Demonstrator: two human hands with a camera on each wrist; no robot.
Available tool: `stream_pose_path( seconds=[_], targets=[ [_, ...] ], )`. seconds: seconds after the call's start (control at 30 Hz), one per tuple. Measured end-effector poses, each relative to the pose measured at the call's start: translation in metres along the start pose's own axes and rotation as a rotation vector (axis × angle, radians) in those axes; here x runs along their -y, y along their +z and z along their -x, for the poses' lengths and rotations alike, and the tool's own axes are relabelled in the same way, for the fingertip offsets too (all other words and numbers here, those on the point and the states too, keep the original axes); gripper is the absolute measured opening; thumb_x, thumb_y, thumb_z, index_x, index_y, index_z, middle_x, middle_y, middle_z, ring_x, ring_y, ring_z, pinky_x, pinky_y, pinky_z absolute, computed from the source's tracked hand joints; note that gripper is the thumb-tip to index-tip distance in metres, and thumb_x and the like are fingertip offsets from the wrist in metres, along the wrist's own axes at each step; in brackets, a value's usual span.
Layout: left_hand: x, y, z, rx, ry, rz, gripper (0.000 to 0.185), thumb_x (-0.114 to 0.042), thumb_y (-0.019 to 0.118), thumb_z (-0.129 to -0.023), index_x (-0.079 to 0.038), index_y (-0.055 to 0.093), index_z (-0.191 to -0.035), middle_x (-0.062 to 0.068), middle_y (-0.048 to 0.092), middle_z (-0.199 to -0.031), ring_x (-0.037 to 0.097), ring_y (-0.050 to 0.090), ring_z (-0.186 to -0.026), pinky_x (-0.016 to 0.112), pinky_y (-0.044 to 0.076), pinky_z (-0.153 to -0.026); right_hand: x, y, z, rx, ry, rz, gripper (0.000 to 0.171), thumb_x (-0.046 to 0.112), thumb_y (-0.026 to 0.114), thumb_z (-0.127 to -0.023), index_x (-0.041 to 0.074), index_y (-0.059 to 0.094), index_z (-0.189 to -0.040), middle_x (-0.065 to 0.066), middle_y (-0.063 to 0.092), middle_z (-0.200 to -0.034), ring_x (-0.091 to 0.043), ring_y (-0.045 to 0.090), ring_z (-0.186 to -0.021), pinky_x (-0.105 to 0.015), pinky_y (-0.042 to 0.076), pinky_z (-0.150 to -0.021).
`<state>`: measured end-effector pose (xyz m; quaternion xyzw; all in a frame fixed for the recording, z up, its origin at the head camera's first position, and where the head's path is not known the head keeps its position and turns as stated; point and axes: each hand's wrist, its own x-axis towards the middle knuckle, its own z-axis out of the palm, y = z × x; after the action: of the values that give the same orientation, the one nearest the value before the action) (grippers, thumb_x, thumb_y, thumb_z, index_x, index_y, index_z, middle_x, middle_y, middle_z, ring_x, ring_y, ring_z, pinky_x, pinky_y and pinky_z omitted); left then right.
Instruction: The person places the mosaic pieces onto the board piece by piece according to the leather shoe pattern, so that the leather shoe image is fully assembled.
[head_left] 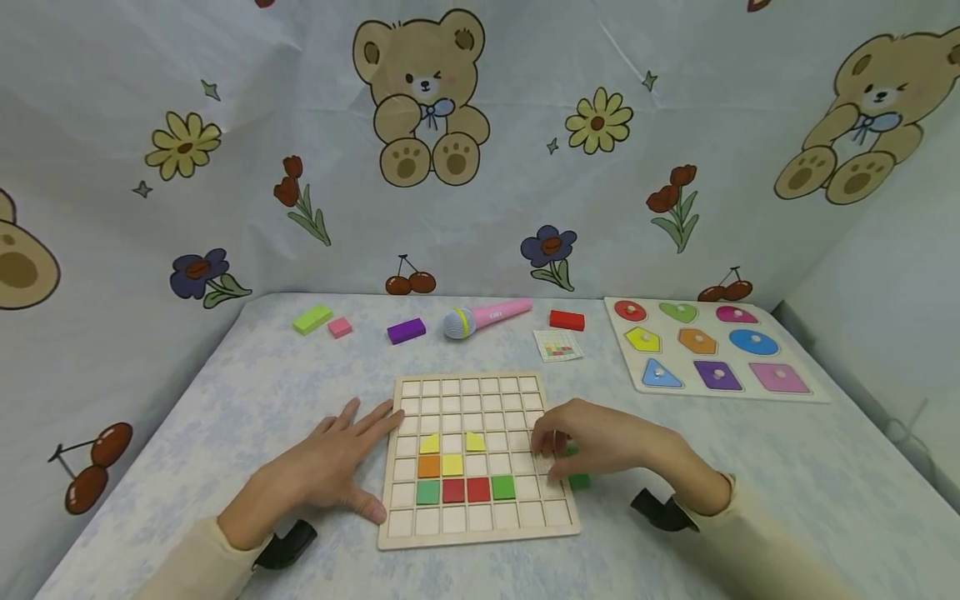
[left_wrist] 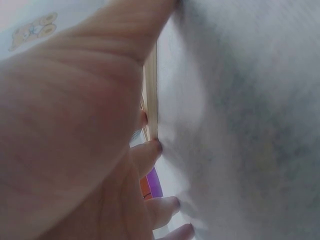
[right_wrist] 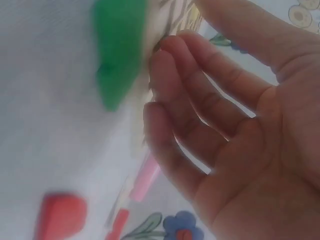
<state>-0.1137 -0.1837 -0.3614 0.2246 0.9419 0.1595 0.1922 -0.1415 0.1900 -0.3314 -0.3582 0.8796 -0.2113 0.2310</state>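
Note:
A wooden grid board lies on the table, holding several coloured tiles: a yellow tile, an orange tile, a red tile and a green tile among them. My left hand rests flat with fingers spread, its fingertips and thumb touching the board's left edge. Over the right edge hovers my right hand, fingers loosely bent and thumb apart. Nothing shows between them in the right wrist view. Beside the board, partly under that hand, a green block lies on the table; it looks blurred in the right wrist view.
Along the back lie a light green block, a pink block, a purple block, a toy microphone, a red block and a small pattern card. A shape puzzle board stands back right.

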Motion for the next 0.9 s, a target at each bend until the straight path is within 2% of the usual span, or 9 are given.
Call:
stream_pose_path(
  seconds=[0.13, 0.27, 0.4, 0.6, 0.73, 0.9],
  targets=[
    [-0.001, 0.0, -0.001, -0.003, 0.0, -0.014, 0.128, -0.07, 0.08, -0.058, -0.019, 0.023, -0.161, 0.008, 0.015, -0.169, 0.055, 0.007, -0.15, 0.075, 0.016, -0.112, -0.005, -0.006, 0.011, -0.011, 0.055, -0.001, 0.031, 0.031, 0.085, -0.081, 0.021, 0.067, -0.104, 0.01, 0.064, -0.095, -0.011, 0.06, -0.088, -0.028, 0.053, -0.081],
    [-0.002, 0.0, -0.002, -0.011, 0.008, -0.009, 0.128, -0.07, 0.08, -0.058, -0.018, 0.023, -0.161, 0.009, 0.016, -0.169, 0.056, 0.007, -0.149, 0.075, 0.016, -0.111, -0.005, -0.012, 0.019, -0.01, 0.139, 0.009, 0.034, 0.024, 0.088, -0.077, 0.02, 0.064, -0.102, 0.007, 0.062, -0.096, -0.015, 0.058, -0.091, -0.03, 0.051, -0.08],
    [-0.001, 0.001, -0.003, -0.009, 0.016, -0.013, 0.129, -0.071, 0.079, -0.058, -0.018, 0.023, -0.161, 0.01, 0.015, -0.169, 0.056, 0.006, -0.149, 0.076, 0.016, -0.111, -0.006, -0.012, 0.022, 0.037, 0.214, 0.018, 0.03, 0.018, 0.088, -0.076, 0.02, 0.063, -0.093, 0.007, 0.061, -0.088, -0.013, 0.055, -0.085, -0.027, 0.049, -0.075],
    [0.0, 0.0, -0.003, -0.013, 0.014, -0.015, 0.128, -0.071, 0.079, -0.058, -0.019, 0.023, -0.161, 0.009, 0.015, -0.169, 0.055, 0.005, -0.15, 0.075, 0.015, -0.112, -0.008, -0.008, 0.02, 0.042, 0.212, 0.061, 0.027, 0.014, 0.086, -0.078, 0.02, 0.061, -0.087, 0.007, 0.059, -0.081, -0.01, 0.053, -0.078, -0.025, 0.047, -0.07],
    [0.0, 0.001, -0.002, -0.016, 0.02, -0.006, 0.128, -0.071, 0.079, -0.058, -0.018, 0.023, -0.161, 0.01, 0.016, -0.168, 0.056, 0.006, -0.149, 0.075, 0.015, -0.112, -0.009, -0.007, 0.019, 0.023, 0.245, 0.064, 0.029, 0.015, 0.086, -0.078, 0.022, 0.062, -0.094, 0.008, 0.059, -0.084, -0.011, 0.052, -0.082, -0.026, 0.047, -0.072],
    [-0.001, 0.001, 0.0, -0.021, 0.029, -0.002, 0.128, -0.07, 0.079, -0.058, -0.017, 0.024, -0.16, 0.01, 0.017, -0.168, 0.057, 0.007, -0.149, 0.075, 0.016, -0.111, -0.011, -0.007, 0.019, 0.016, 0.225, 0.058, 0.03, 0.015, 0.085, -0.08, 0.02, 0.063, -0.101, 0.006, 0.059, -0.086, -0.011, 0.053, -0.081, -0.026, 0.047, -0.072]
  ],
)
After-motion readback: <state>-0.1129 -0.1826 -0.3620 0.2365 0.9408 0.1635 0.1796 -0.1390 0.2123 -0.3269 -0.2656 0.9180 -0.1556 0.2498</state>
